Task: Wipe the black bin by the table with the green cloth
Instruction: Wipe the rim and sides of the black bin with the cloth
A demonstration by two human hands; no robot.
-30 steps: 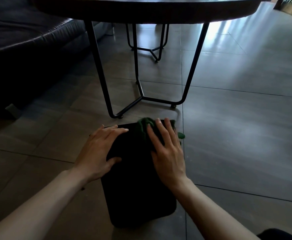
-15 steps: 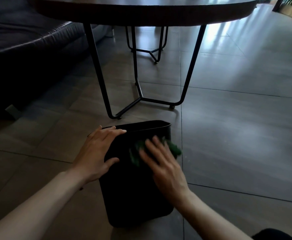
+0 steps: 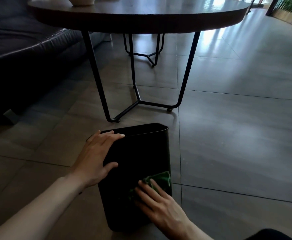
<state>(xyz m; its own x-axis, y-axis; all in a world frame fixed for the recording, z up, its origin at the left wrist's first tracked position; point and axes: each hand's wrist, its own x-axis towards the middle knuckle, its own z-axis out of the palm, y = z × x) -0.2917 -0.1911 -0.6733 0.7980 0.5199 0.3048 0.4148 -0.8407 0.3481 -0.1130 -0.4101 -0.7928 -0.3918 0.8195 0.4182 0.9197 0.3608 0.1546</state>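
Observation:
The black bin (image 3: 141,153) stands on the tiled floor just in front of the round table's legs. My left hand (image 3: 96,158) grips the bin's upper left corner, fingers over the rim and thumb on the near wall. My right hand (image 3: 159,203) lies flat on the lower part of the near wall and presses the green cloth (image 3: 160,181) against it. The cloth bunches out past my fingertips toward the bin's right edge. Part of the cloth is hidden under my palm.
A round dark table (image 3: 141,16) on thin black metal legs (image 3: 138,101) stands right behind the bin. A dark sofa (image 3: 24,49) fills the left side. A pale bowl (image 3: 81,0) sits on the table's far left. Grey floor tiles (image 3: 237,135) stretch to the right.
My right hand has slid the green cloth from the bin's top rim down the near wall to its lower part. My left hand kept its hold on the upper left corner.

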